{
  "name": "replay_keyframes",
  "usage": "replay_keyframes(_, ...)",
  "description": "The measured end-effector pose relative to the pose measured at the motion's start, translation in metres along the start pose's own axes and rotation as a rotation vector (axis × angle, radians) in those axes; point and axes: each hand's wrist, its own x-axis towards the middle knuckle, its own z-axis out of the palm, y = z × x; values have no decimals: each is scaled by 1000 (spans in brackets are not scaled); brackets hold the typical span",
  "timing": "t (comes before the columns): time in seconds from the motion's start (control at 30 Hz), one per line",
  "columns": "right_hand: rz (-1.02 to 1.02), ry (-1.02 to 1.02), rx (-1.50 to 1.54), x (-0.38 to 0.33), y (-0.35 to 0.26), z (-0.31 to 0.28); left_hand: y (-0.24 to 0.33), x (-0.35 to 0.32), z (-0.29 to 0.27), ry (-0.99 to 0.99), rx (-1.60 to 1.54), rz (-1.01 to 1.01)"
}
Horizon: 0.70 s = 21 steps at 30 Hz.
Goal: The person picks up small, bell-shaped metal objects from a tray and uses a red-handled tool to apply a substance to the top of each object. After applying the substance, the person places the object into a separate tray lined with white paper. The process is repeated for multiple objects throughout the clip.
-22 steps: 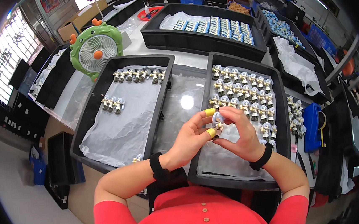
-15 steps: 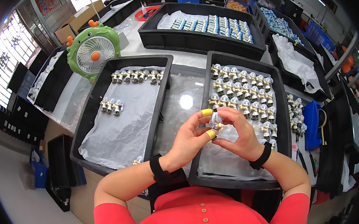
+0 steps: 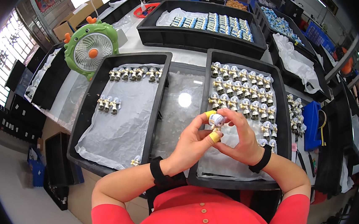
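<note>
A: Both hands meet over the right tray [image 3: 284,116]. Left hand [image 3: 192,142] and right hand [image 3: 238,139] pinch one figurine [image 3: 217,120] between closed fingertips, yellow cots on the left.

B: Progress?

A: Left tray [image 3: 90,114] holds few, right tray many rows; probably early. Cardboard box [image 3: 80,19] far left, blue packs [image 3: 212,21] in back tray.

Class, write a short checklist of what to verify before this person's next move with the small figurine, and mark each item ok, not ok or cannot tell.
1. Figurine held by both hands: ok.
2. Left hand wears yellow finger caps: ok.
3. Right hand fingers clear of the rows in the right tray: ok.
4. Free space on the left tray sheet: ok.
5. Figurine free of defects: cannot tell.
</note>
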Motion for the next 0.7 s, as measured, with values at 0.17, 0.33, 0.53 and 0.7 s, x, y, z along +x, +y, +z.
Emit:
replay_keyframes(0.17, -49, 0, -50, 6, -6, -8, 9, 0, 1, -28, -249, -111)
replay_keyframes(0.33, 23, -6, 70, 5, -5, -7, 5, 4, -5, -156, -400, -175)
replay_keyframes(0.53, -27, -12, 62, 6, -7, -8, -2, 6, -7, -148, -374, -245)
replay_keyframes(0.7, -45, -37, 52, 7, -8, -6, 2, 3, -2, -178, -310, -191)
